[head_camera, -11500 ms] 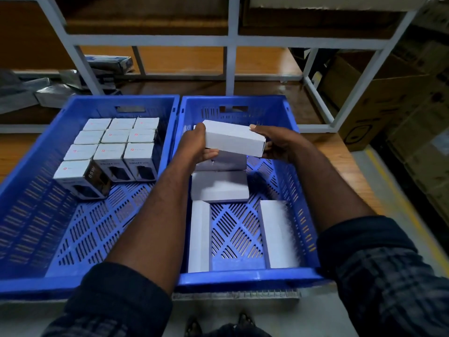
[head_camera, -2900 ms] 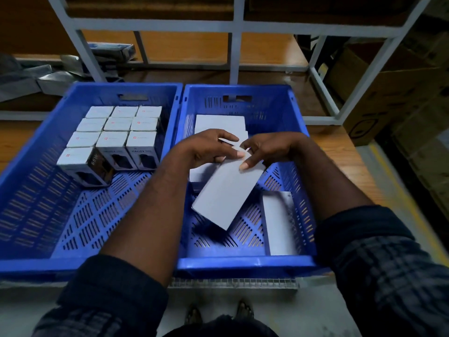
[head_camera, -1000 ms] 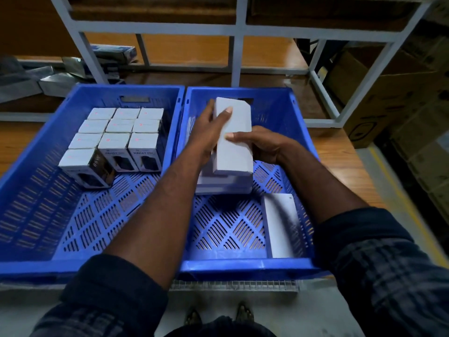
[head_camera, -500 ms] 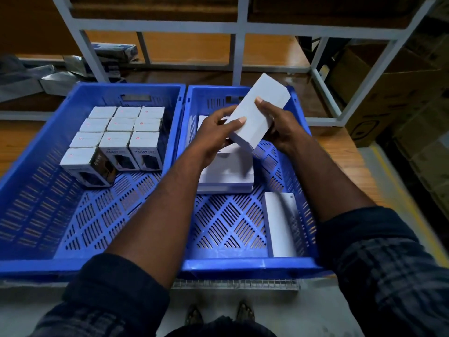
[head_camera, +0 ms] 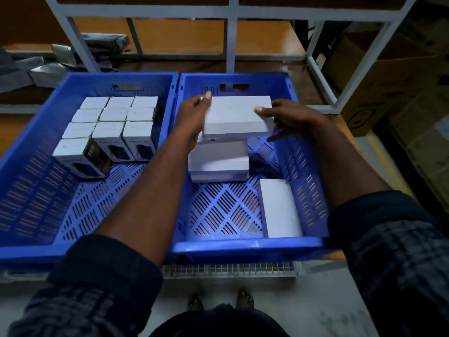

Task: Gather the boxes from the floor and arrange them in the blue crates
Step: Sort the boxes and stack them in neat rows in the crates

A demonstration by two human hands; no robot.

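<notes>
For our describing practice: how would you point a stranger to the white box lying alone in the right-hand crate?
Two blue crates sit side by side; take the right crate. Look to its near right corner, against the side wall. The long white box there lies alone, while the other white boxes are piled farther back.

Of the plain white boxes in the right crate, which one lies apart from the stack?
The box in the near right corner, lying alone along the crate's right wall; the others are stacked or held farther back.
</notes>
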